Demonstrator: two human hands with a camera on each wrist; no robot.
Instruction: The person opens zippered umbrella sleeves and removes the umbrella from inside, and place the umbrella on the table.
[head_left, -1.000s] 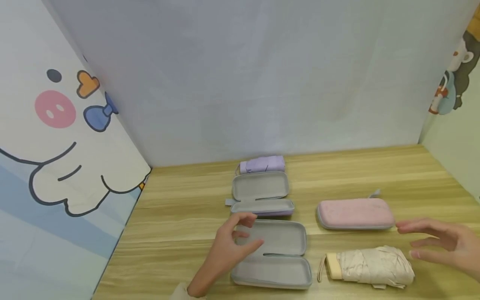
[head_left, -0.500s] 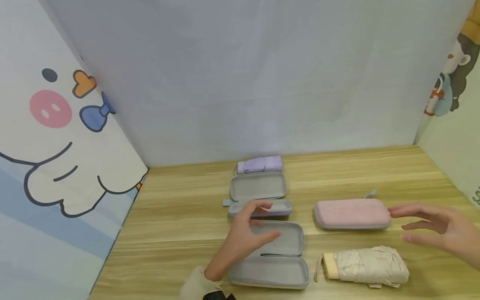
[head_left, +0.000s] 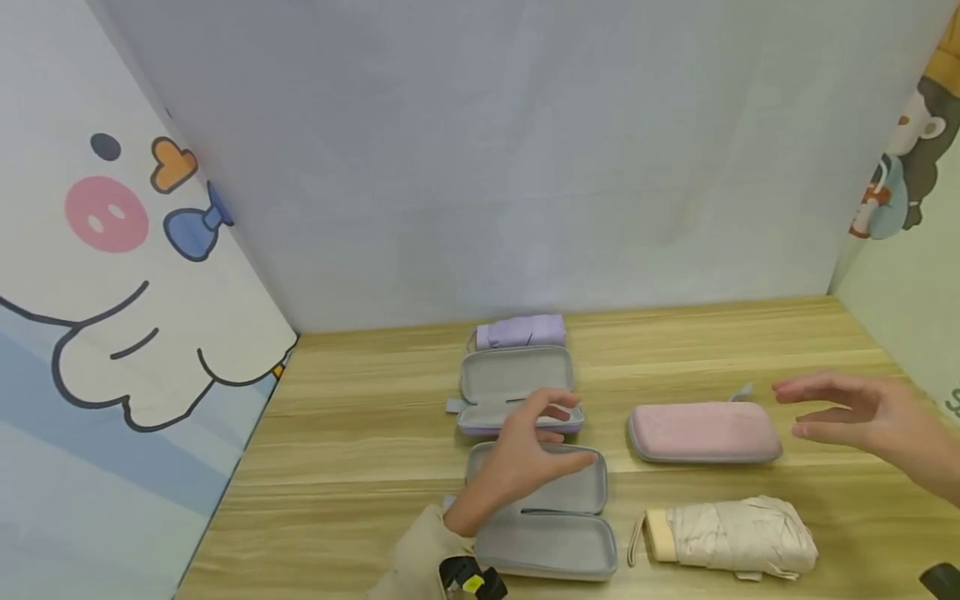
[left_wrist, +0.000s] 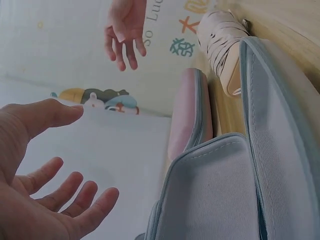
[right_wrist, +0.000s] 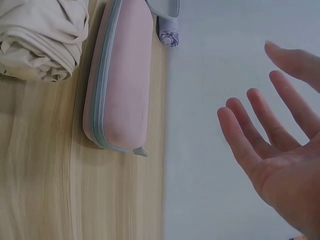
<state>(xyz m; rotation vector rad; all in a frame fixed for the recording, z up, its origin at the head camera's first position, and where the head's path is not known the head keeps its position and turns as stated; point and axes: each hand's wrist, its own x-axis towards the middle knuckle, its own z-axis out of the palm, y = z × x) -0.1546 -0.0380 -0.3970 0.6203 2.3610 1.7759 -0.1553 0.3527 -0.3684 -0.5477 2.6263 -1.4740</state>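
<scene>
My left hand (head_left: 517, 462) hovers above the open grey-lined case (head_left: 547, 546) nearest me, its fingers apart and loosely bent around nothing. Over to the right, my right hand (head_left: 862, 417) is in the air just beside a closed pink zip case (head_left: 705, 433), not touching it; the right wrist view shows its fingers (right_wrist: 270, 120) spread with nothing held. A folded cream umbrella (head_left: 738, 535) with a pale yellow handle and wrist loop lies in front of the pink case. Behind the near case, a second open case (head_left: 517, 375) has a grey lining and a purple outside.
A folded purple umbrella (head_left: 521, 332) lies at the back, behind the purple case. The wooden table (head_left: 352, 467) meets a pale cloth wall (head_left: 525, 167) behind, with printed cartoon panels (head_left: 112, 275) at left and right.
My left hand has moved right and farther from me, over the open cases. The right hand has lifted slightly away from the pink case. The cases and umbrellas stay where they were.
</scene>
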